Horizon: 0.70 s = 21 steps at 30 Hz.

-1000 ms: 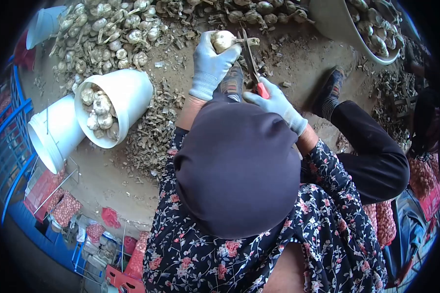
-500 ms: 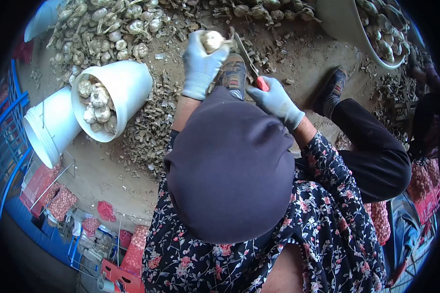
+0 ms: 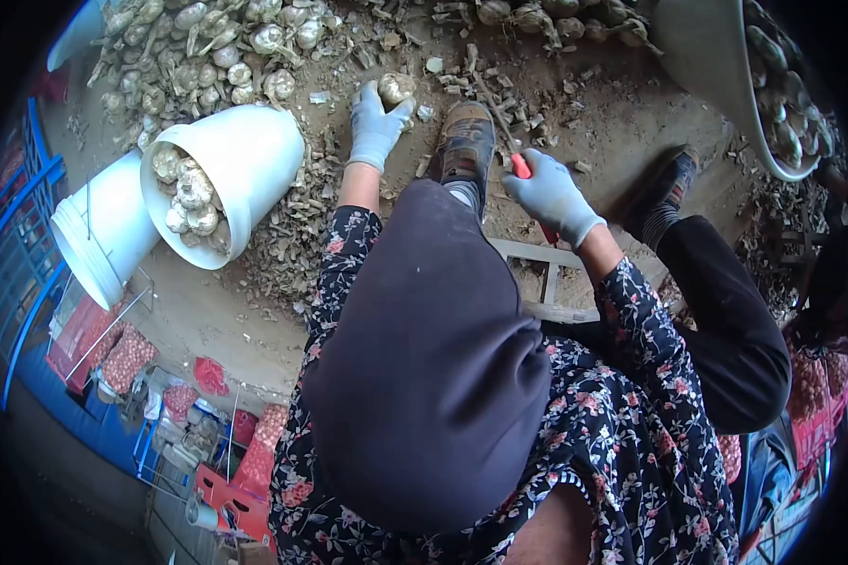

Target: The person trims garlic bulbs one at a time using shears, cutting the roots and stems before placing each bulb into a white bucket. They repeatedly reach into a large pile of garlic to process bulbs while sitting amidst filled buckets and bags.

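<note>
A pale garlic bulb (image 3: 396,88) sits between the thumb and fingers of my gloved left hand (image 3: 377,125), above the littered ground. No long stem shows on it now. My gloved right hand (image 3: 553,195) is closed round the red handle of a knife (image 3: 496,111). Its long thin blade points up and left, past the toe of a shoe (image 3: 466,137), apart from the bulb. To the left, a white bucket (image 3: 264,155) lies tipped, with several cleaned bulbs (image 3: 195,188) inside its mouth. A heap of garlic with stems (image 3: 207,56) lies beyond it.
Another white bucket (image 3: 104,240) leans beside the first. A large pale container (image 3: 711,71) with garlic stands at upper right. Cut stems and skins (image 3: 301,212) litter the ground. Red net sacks (image 3: 129,358) and a blue metal frame (image 3: 24,254) are at the left.
My left hand has moved slightly left and down with the bulb, whose stem no longer shows. My right hand and the knife have shifted right and down, away from the bulb.
</note>
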{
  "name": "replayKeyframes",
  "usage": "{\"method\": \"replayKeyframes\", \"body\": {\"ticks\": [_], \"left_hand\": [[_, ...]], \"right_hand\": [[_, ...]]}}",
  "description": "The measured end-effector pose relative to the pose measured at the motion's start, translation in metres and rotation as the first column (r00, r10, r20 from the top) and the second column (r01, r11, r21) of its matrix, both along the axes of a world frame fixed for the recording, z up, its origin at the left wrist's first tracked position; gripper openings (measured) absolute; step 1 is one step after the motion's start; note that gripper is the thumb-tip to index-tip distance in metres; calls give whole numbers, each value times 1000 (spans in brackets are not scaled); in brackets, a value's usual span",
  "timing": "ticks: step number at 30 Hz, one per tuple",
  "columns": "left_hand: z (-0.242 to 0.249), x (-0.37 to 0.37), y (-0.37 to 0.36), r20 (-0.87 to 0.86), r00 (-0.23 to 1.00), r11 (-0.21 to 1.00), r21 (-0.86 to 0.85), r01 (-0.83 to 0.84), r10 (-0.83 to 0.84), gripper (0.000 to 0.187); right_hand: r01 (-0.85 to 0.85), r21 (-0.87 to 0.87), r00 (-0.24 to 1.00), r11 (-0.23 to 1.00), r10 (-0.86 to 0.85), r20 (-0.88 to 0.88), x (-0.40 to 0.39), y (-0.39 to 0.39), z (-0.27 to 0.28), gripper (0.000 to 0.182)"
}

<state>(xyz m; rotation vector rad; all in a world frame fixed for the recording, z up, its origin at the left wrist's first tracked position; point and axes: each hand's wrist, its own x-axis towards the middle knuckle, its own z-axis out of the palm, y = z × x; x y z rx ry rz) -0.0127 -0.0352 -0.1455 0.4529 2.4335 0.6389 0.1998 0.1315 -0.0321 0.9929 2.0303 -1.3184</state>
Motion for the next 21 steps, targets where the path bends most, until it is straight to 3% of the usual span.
{"method": "replayKeyframes", "body": {"ticks": [2,5,8,10,12,13,16,21], "left_hand": [[1,-2,1,29,999,1000,19,-14,14,79],[19,-2,15,-103,993,991,-128,45,-58,80],[20,-4,22,-59,997,993,-109,50,-57,80],[20,-1,24,-108,992,998,-43,55,-59,75],[25,4,22,276,952,907,352,-230,134,67],[45,10,29,312,939,870,412,-272,145,63],[50,12,28,256,966,848,507,-152,21,63],[65,10,27,294,955,805,574,-150,-32,63]], "right_hand": [[-89,-43,993,995,92,78,-13,2,-1,38],[-289,1,941,957,284,181,-26,1,-8,44],[-297,20,941,955,289,178,-28,-1,-18,44],[-295,23,944,955,288,164,-32,-2,-15,44],[-298,26,945,954,291,147,-32,-4,-14,45],[-303,77,950,950,295,100,-32,-6,-13,45],[-331,185,943,925,327,56,-39,-10,-9,47],[-395,295,917,870,393,68,-44,-3,10,49]]}}
